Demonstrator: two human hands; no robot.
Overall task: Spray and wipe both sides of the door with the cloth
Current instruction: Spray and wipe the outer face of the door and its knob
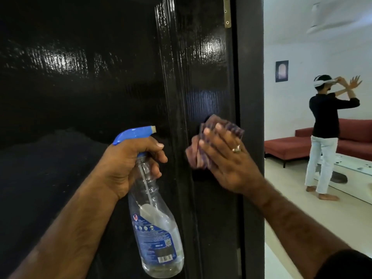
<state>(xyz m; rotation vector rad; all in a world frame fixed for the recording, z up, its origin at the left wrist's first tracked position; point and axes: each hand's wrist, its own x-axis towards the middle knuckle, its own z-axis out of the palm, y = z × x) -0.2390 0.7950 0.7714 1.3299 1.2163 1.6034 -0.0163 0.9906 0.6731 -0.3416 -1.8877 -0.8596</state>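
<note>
The dark glossy door [120, 87] fills the view from the left edge past the middle, with a brass hinge [227, 13] seen at 12 o'clock against the frame [251, 117]. The cloth [203, 146], folded and purplish, is pressed flat against the door by the right hand [227, 164], whose fingers are laid straight over it; the cloth shows beyond the fingertips toward 11 o'clock and under the palm's left edge. A ring is worn on one finger. The spray bottle [157, 228] is grasped round its neck by the left hand [130, 164], just at 9 o'clock of the cloth, with its blue nozzle [136, 132] turned toward the door and its clear body hung downward, a little liquid held inside. Through the opening at 3 o'clock, another person [324, 133] is seen standing beside a red sofa [287, 146].
</note>
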